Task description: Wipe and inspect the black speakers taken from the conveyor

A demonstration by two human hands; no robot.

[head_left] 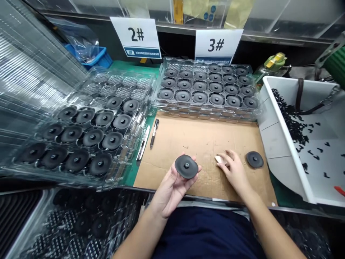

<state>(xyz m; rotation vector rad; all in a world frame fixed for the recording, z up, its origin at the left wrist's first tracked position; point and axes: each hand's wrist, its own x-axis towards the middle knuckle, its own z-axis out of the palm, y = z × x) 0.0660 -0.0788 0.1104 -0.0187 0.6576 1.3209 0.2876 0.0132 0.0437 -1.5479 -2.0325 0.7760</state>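
Lower centre: cupping black disc in left hand, hub up. Resting right hand on cardboard, fingertips at small white piece, grip unclear. Second disc just right of right hand, apart.

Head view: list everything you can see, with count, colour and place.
2# sign: one, white, back
3# sign: one, white, back
left tray: one, clear, left, partly filled with black discs
back tray: one, clear, below 3# sign, full of black discs
cardboard: one, brown, centre
pen: one, black, cardboard's left edge
loose disc: one, black, cardboard's right
bin: one, white, right
small parts: many, black, in bin
blue bin: one, back left
held disc: one, black, in left hand
white bit: one, at right fingertips
left hand: holds held disc
right hand: on cardboard
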